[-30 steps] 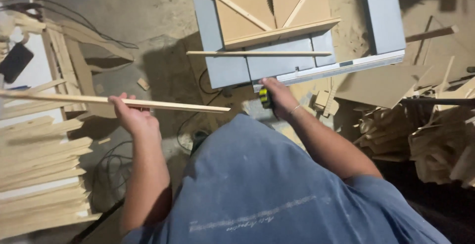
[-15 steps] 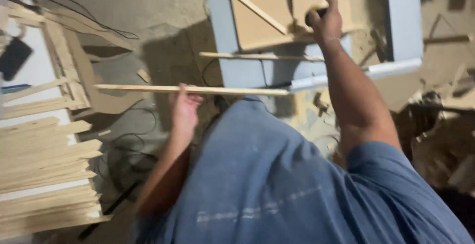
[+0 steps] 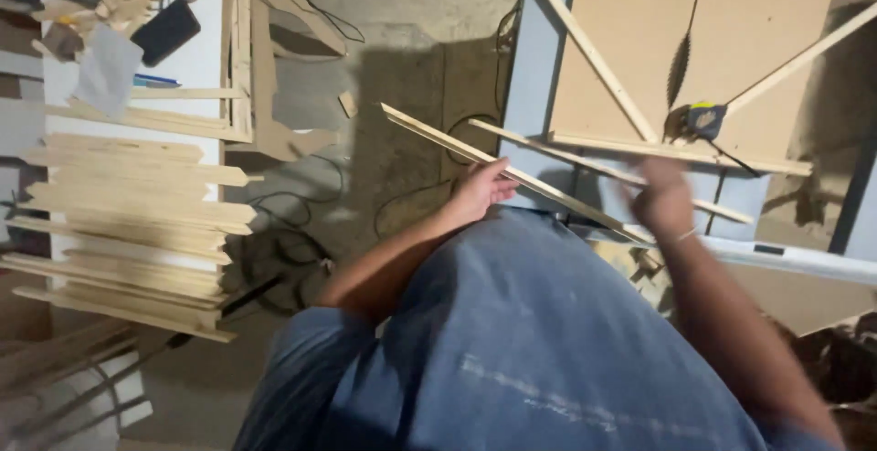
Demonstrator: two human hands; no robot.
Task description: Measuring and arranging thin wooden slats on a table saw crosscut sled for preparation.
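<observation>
While the left hand (image 3: 477, 191) closes around a long thin wooden strip (image 3: 512, 174) slanting over the floor toward the saw surface (image 3: 539, 67), the blurred right hand (image 3: 662, 202) hovers near a tape measure (image 3: 705, 120); its grip is unclear.

floor (image 3: 411, 12): bare concrete | white bench (image 3: 196, 67) L | dim light

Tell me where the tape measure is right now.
In the head view, the tape measure sits upper right on the table saw top, beside the saw blade and above the blurred right hand.
</observation>
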